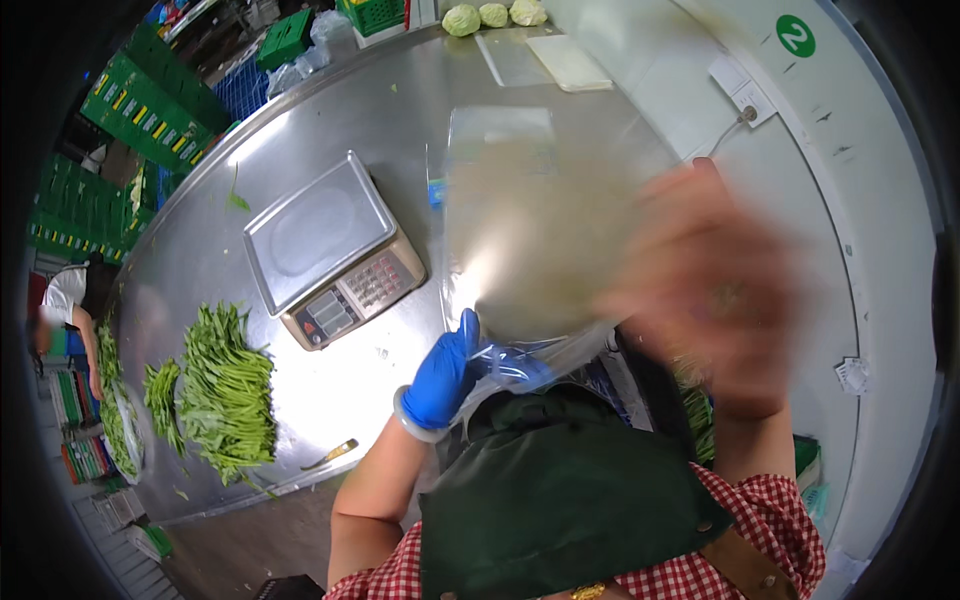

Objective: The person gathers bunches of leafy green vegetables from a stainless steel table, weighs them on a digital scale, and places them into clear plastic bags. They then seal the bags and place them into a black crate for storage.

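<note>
My left hand (444, 375), in a blue glove, grips the near edge of a clear plastic bag (461, 247) at the near side of the steel table. My right hand (712, 277) is bare and blurred by motion, raised to the right of the bag; whether it holds anything cannot be made out. A digital scale (349, 289) with a bare metal pan stands left of the bag. A large pile of leafy green stems (229, 394) lies at the table's left, with a smaller bunch (161, 397) beside it. A small knife (330, 454) rests near the front edge.
Several cabbages (461, 20) and flat sheets or bags (568, 63) lie at the table's far end. Stacked green crates (146, 112) stand beyond the left edge. A co-worker (71, 307) is at the far left beside more greens. A wall socket (750, 101) with a plugged cord is at right.
</note>
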Demonstrator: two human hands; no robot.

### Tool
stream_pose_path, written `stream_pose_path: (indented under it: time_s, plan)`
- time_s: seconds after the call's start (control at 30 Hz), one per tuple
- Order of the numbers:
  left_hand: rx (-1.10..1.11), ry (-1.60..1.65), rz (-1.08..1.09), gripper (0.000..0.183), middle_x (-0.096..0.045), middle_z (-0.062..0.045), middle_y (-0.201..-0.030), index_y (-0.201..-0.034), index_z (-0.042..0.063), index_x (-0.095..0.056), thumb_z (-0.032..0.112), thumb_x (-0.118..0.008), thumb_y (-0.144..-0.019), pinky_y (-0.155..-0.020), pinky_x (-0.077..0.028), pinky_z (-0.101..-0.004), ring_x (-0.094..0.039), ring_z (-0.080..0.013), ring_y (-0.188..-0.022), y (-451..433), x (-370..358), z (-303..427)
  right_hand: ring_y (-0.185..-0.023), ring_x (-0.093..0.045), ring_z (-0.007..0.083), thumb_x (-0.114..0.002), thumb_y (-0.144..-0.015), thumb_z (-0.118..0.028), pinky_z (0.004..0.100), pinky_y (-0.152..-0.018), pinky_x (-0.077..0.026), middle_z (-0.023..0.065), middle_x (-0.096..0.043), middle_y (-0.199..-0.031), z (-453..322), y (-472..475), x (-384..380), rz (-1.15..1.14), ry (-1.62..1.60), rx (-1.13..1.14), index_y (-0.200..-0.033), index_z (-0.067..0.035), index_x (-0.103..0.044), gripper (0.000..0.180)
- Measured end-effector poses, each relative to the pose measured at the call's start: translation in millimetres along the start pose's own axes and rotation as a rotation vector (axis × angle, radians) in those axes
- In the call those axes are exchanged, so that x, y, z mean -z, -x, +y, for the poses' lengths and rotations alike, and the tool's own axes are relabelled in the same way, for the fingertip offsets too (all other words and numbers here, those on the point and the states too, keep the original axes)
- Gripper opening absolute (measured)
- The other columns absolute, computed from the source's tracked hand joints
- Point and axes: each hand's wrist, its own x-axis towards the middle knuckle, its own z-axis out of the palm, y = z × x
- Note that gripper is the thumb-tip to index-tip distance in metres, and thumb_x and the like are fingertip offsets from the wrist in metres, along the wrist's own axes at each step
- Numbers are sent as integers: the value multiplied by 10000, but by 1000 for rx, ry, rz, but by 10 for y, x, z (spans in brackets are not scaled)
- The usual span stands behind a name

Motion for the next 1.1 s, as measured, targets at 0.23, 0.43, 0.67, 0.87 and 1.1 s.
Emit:
stream_pose_path:
  time_s: [0.23,0.43,0.67,0.87,1.1]
  plan:
    - [55,-64,-169,521,-711,-128,-803,-839,-51,-709,359,-450,-1029,-791,-475,-294,-633,-172,-751,63,-105,91,-966,-579,238,-632,-810,-151,370,-858,-441,94,-615,-930,-46,457,1080,54,519,-235,-954,-61,-647,171]
    - [109,25,-240,519,-708,-119,-790,-814,-39,-709,372,-470,-1021,-799,-491,-299,-648,-185,-764,91,45,-65,-1054,-581,256,-638,-813,-131,376,-942,-447,156,-635,-1075,496,1033,-167,-238,346,-548,-1127,-37,-634,328]
    - [-55,281,-313,536,-692,-182,-1029,-1126,-57,-623,435,-437,-1018,-928,-478,-324,-652,-237,-923,-308,313,-60,-1165,-568,229,-708,-837,-173,384,-1022,-402,131,-648,-1199,709,739,-1388,-155,-873,-1061,-1116,-15,-668,324]
    - [-276,355,76,515,-664,-175,-1116,-1266,-64,-547,378,-449,-1020,-997,-444,-377,-606,-253,-1101,341,83,168,-1099,-573,257,-646,-863,-100,426,-974,-420,133,-669,-991,363,1301,-966,448,-928,-676,-755,1,-662,148]
    - [452,490,84,438,-666,-158,-1136,-1249,-49,-565,302,-421,-1030,-913,-507,-344,-636,-249,-1052,730,-138,-2409,-1280,-472,274,-729,-747,15,390,-1011,-402,107,-599,-1289,-774,3556,-1903,28,-706,-971,-961,-75,-763,234]
